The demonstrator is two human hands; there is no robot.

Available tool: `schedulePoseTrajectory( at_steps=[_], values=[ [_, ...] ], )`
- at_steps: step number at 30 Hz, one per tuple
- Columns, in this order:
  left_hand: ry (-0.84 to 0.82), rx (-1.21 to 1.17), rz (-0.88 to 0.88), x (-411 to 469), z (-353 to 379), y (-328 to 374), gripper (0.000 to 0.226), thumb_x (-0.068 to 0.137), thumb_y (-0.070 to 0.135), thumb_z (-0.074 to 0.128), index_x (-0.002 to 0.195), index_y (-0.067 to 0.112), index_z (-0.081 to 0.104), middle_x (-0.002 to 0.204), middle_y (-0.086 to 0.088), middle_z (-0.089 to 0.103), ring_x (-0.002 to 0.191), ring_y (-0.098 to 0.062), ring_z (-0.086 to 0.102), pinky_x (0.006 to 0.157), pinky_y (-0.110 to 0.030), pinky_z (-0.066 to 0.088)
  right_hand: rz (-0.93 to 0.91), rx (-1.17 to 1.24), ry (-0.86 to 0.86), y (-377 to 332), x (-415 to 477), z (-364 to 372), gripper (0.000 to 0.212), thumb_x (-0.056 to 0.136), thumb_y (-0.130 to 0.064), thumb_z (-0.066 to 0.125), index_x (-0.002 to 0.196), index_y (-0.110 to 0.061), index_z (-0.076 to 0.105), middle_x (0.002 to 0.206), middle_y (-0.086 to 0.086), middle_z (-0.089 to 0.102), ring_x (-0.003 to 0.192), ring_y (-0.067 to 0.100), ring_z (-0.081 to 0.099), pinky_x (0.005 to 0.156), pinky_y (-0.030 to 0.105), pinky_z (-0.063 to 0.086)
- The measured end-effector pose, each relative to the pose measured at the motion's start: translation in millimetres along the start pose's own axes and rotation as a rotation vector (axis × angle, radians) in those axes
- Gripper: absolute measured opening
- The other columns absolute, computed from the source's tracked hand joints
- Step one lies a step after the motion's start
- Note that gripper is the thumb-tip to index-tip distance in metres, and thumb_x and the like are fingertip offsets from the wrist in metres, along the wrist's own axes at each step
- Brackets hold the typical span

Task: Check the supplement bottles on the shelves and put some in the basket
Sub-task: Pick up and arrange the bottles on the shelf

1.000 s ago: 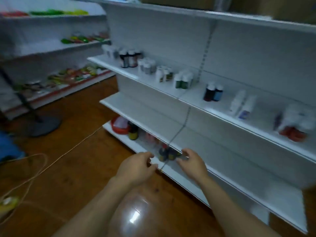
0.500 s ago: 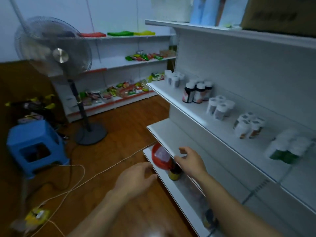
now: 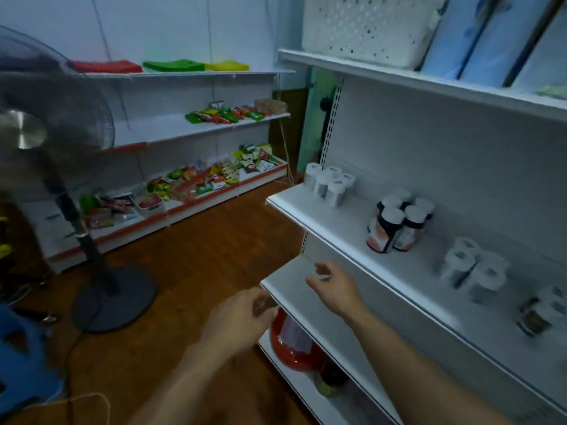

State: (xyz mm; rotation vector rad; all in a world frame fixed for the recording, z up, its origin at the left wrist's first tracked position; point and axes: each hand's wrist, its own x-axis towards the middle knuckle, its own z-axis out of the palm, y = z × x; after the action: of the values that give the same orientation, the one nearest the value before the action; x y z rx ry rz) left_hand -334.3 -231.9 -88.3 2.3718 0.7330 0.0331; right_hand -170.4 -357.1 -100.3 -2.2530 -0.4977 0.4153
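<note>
Both hands are empty. The right hand (image 3: pixel 334 286) hovers over the smooth white metal middle shelf (image 3: pixel 294 289), fingers loosely curled around nothing. The left hand (image 3: pixel 242 317) hangs just off that shelf's rounded front edge, fingers also slack.

Up and beyond the right hand's fingertips, on the next shelf, stand four dark round bottles (image 3: pixel 395 228) with white caps and orange labels, packed tight. Farther left of them is a cluster of white cylindrical bottles (image 3: pixel 329 185). To the right, more white bottles (image 3: pixel 472 271) are blurred.

High above both hands, a white perforated plastic basket (image 3: pixel 368 26) sits on the top shelf. Directly beneath the hands, the middle shelf partly hides a glossy red round tub (image 3: pixel 294 348) and, beside it, a dark jar (image 3: pixel 331 381).

Left of the left hand, across the brown wood floor (image 3: pixel 199 256), a pedestal fan (image 3: pixel 46 133) rises from a round dark base, with a blue plastic stool (image 3: pixel 18 357) nearer.
</note>
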Motion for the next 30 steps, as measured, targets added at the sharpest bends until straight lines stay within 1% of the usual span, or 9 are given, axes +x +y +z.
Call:
schedulePoseTrajectory(
  at_steps=[4, 7, 11, 14, 17, 19, 24, 27, 30],
  values=[
    [-0.070, 0.017, 0.100, 79.6, -42.3, -12.2, 0.048, 0.094, 0.048, 0.054, 0.139, 0.034, 0.044, 0.132, 0.013, 0.055, 0.112, -0.005, 0.055, 0.089, -0.021, 0.046, 0.012, -0.028, 0.118, -45.5, 54.6, 1.0, 0.044, 0.089, -0.033, 0.065, 0.131, -0.021, 0.055, 0.130, -0.003, 0.059, 0.105, 0.016, 0.061, 0.094, 0.037, 0.049],
    [-0.106, 0.008, 0.174, 137.9, -58.5, -13.6, 0.050, 0.094, 0.050, 0.055, 0.139, 0.034, 0.044, 0.132, 0.013, 0.056, 0.113, -0.006, 0.055, 0.092, -0.024, 0.048, 0.023, -0.069, 0.206, -64.8, 101.1, -2.3, 0.042, 0.089, -0.033, 0.065, 0.128, -0.022, 0.057, 0.129, -0.003, 0.060, 0.106, 0.016, 0.061, 0.090, 0.031, 0.047],
    [-0.135, 0.033, 0.266, 211.1, -68.5, -4.2, 0.048, 0.095, 0.048, 0.054, 0.139, 0.030, 0.047, 0.132, 0.010, 0.057, 0.116, -0.010, 0.056, 0.095, -0.027, 0.049, 0.057, -0.091, 0.305, -75.9, 172.9, -11.0, 0.043, 0.088, -0.033, 0.066, 0.129, -0.021, 0.058, 0.130, -0.001, 0.060, 0.114, 0.019, 0.058, 0.092, 0.031, 0.045],
    [-0.139, 0.040, 0.301, 264.0, -71.9, 5.7, 0.043, 0.094, 0.046, 0.056, 0.134, 0.031, 0.052, 0.129, 0.009, 0.060, 0.115, -0.011, 0.058, 0.096, -0.029, 0.050, 0.031, -0.153, 0.402, -78.3, 230.9, -23.4, 0.039, 0.087, -0.034, 0.065, 0.123, -0.018, 0.062, 0.126, 0.006, 0.063, 0.112, 0.026, 0.059, 0.087, 0.031, 0.046],
    [-0.190, 0.027, 0.326, 310.8, -72.9, 12.8, 0.044, 0.093, 0.048, 0.056, 0.134, 0.033, 0.052, 0.128, 0.010, 0.062, 0.110, -0.007, 0.059, 0.094, -0.026, 0.050, 0.027, -0.240, 0.486, -82.0, 283.2, -36.5, 0.047, 0.083, -0.038, 0.067, 0.127, -0.022, 0.061, 0.127, 0.005, 0.063, 0.115, 0.028, 0.057, 0.093, 0.034, 0.049],
    [-0.210, 0.010, 0.352, 336.1, -75.8, 16.2, 0.044, 0.093, 0.050, 0.056, 0.133, 0.035, 0.052, 0.125, 0.012, 0.062, 0.101, -0.004, 0.057, 0.093, -0.027, 0.051, -0.025, -0.347, 0.528, -82.1, 305.7, -40.0, 0.050, 0.079, -0.040, 0.069, 0.125, -0.023, 0.062, 0.123, 0.004, 0.066, 0.111, 0.029, 0.059, 0.092, 0.036, 0.050],
    [-0.292, 0.015, 0.396, 382.4, -80.2, 27.1, 0.044, 0.093, 0.050, 0.055, 0.134, 0.033, 0.052, 0.121, 0.013, 0.061, 0.105, -0.007, 0.057, 0.093, -0.031, 0.052, 0.032, -0.665, 0.507, -80.0, 334.1, -37.4, 0.056, 0.079, -0.047, 0.067, 0.129, -0.024, 0.057, 0.123, 0.005, 0.063, 0.114, 0.029, 0.052, 0.093, 0.036, 0.042],
    [-0.335, 0.016, 0.436, 404.9, -79.1, 31.1, 0.044, 0.092, 0.051, 0.056, 0.133, 0.033, 0.053, 0.118, 0.013, 0.063, 0.103, -0.006, 0.058, 0.092, -0.032, 0.053, 0.081, -0.703, 0.489, -79.8, 345.1, -32.7, 0.058, 0.083, -0.049, 0.063, 0.134, -0.024, 0.051, 0.127, 0.005, 0.059, 0.117, 0.028, 0.049, 0.096, 0.036, 0.037],
    [-0.390, 0.023, 0.473, 420.7, -79.9, 30.0, 0.045, 0.092, 0.052, 0.056, 0.132, 0.033, 0.053, 0.115, 0.015, 0.062, 0.104, -0.006, 0.057, 0.091, -0.031, 0.053, 0.117, -0.713, 0.528, -82.8, 348.1, -28.3, 0.056, 0.085, -0.048, 0.061, 0.134, -0.023, 0.051, 0.127, 0.005, 0.060, 0.117, 0.027, 0.050, 0.096, 0.036, 0.037]
  ],
)
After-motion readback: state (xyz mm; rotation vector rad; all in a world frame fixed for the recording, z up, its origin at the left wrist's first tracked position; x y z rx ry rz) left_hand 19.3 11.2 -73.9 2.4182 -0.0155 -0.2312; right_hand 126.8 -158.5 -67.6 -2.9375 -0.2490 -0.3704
